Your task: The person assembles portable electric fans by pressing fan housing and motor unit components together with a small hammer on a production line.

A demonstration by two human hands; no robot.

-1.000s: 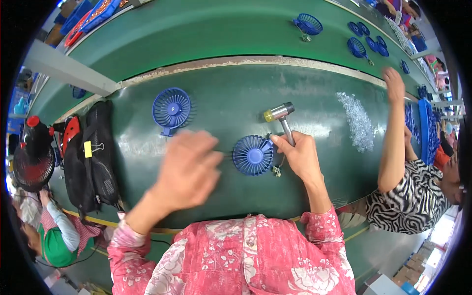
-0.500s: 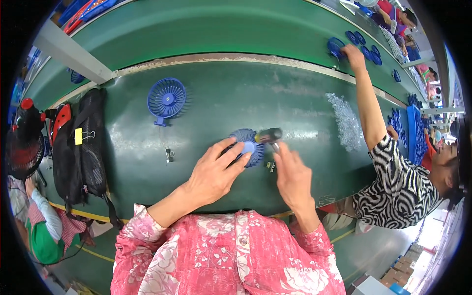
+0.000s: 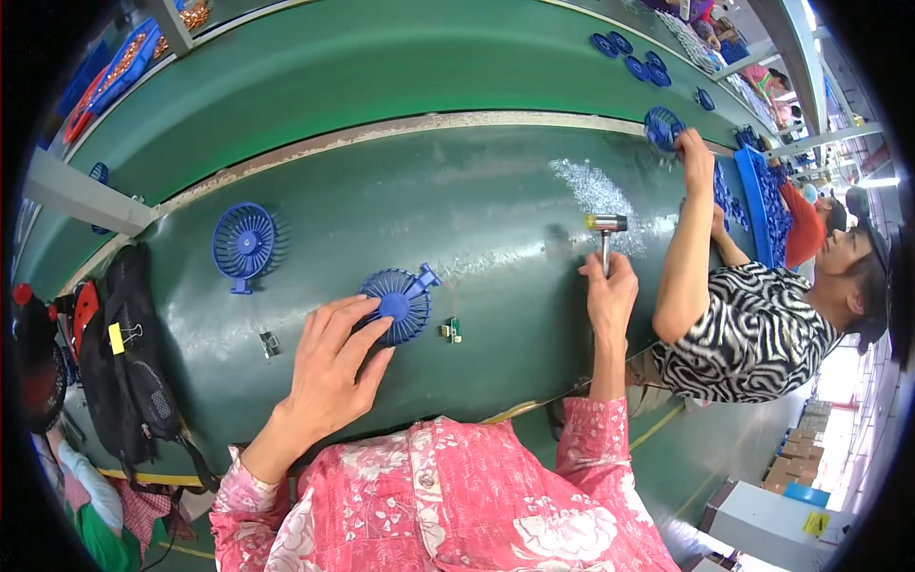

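Observation:
A round blue fan cage [image 3: 398,329] lies on the green bench in front of me, its short stem pointing up and right. My left hand [image 3: 334,362] holds it by its middle disc, fingers over the left side. A small circuit board [image 3: 452,330] lies just right of that cage. In my right hand [image 3: 611,296] is a small hammer [image 3: 606,225], head up, raised well to the right of the fan cage. A second blue fan cage [image 3: 244,243] lies at the far left, with a small wired part [image 3: 270,344] nearer me.
Small shiny pieces [image 3: 593,188] lie heaped behind the hammer. At right a co-worker's hand [image 3: 699,157] holds another blue fan cage [image 3: 662,127]. A blue bin [image 3: 755,205] of blue parts stands beyond. A black bag [image 3: 129,353] lies on the left, near a metal post [image 3: 91,195].
The hammer has gone from the fan cage up and to the right in my right hand. The cage's stem now shows. My view has shifted; the co-worker's fan cage is nearer the bench.

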